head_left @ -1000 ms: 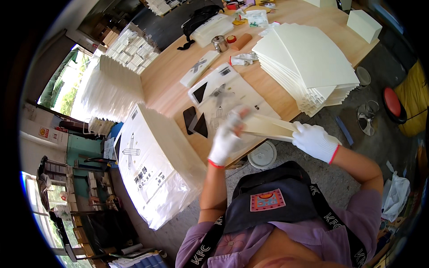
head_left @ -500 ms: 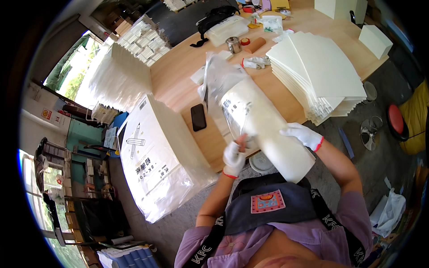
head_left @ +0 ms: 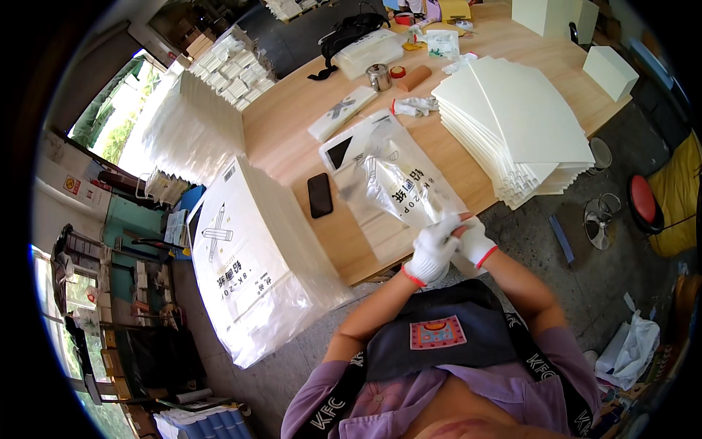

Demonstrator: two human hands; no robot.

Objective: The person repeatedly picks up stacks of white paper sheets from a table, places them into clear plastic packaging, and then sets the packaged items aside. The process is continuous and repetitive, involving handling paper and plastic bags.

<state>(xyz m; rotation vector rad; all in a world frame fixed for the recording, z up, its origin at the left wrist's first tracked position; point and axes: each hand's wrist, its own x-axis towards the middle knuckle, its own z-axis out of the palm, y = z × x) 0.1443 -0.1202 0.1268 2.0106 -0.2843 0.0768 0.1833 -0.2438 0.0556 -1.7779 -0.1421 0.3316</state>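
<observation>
head view: the gloved left hand [head_left: 433, 252] and right hand [head_left: 475, 243] meet over the near end of a clear printed sleeve [head_left: 402, 192], which lies at the near edge of the tabletop [head_left: 278, 139]. fingers are bent and overlap, so what each grips cannot be told. that end looks unfinished, as a judgement. by the left edge, a stack of wrapped packs [head_left: 232, 263] seems done; toward the right edge, fanned white sheets [head_left: 515, 113] lie bare, apparently left to wrap.
</observation>
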